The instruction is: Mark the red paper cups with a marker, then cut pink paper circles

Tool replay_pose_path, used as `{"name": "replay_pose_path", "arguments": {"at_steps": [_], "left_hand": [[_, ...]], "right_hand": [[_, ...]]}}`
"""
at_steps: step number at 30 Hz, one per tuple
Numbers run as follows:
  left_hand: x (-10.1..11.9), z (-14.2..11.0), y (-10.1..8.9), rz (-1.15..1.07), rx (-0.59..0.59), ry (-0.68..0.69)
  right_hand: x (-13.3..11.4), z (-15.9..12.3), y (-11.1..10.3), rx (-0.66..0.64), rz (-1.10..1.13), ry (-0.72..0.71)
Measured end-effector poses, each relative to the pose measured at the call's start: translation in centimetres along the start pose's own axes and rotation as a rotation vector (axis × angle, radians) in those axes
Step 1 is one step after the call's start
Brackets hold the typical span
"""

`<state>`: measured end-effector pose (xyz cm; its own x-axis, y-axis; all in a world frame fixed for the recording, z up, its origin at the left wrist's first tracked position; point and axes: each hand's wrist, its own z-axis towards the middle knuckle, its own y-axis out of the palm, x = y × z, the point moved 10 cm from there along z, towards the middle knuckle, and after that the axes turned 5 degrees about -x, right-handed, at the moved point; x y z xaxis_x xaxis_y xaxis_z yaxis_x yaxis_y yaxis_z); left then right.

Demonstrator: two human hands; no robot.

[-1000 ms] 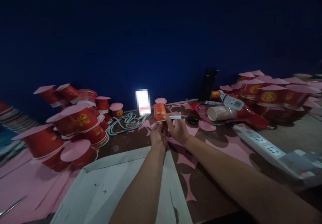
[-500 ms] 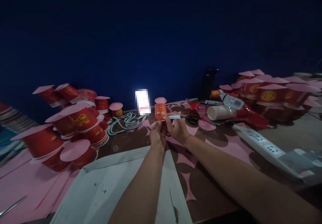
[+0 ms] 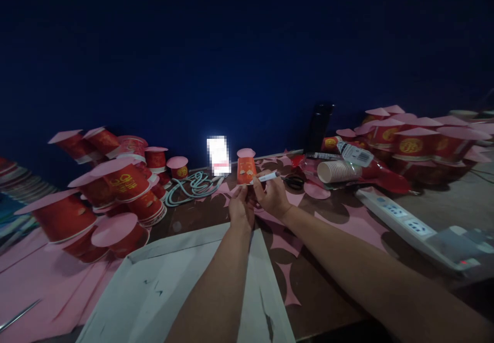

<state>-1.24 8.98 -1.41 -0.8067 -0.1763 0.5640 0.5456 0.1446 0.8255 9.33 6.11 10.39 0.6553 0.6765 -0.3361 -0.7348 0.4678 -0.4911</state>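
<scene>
A red paper cup (image 3: 246, 165) with a pink paper disc on top stands upright at the centre, small pale shapes on its side. My left hand (image 3: 240, 206) grips the cup by its lower rim, thumb at the front. In my right hand (image 3: 273, 196) is a white marker pen (image 3: 266, 177), its tip at the lower front of the cup. The right fingers also come close to the cup's base, and some are hidden. Beneath my forearms lies a white flat box or board (image 3: 165, 281) with dark marks.
Red cups with pink discs pile up at left (image 3: 123, 181) and right (image 3: 415, 142). A glowing blurred screen (image 3: 218, 155), coiled cable (image 3: 193, 188), scissors (image 3: 294, 181), stacked paper cups (image 3: 335, 172) and a power strip (image 3: 405, 219) lie around. Pink paper scraps (image 3: 287, 286) cover the brown table.
The marker has tilted, its back end rising slightly while its tip moved a little lower and left on the cup. Both hands keep their hold.
</scene>
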Motion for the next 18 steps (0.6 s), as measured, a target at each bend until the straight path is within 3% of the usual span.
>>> {"name": "replay_pose_path", "arguments": {"at_steps": [18], "left_hand": [[0.12,-0.1,0.07,-0.018,-0.005,-0.005]], "right_hand": [[0.36,-0.39,0.35,-0.014,0.046,0.027]]}}
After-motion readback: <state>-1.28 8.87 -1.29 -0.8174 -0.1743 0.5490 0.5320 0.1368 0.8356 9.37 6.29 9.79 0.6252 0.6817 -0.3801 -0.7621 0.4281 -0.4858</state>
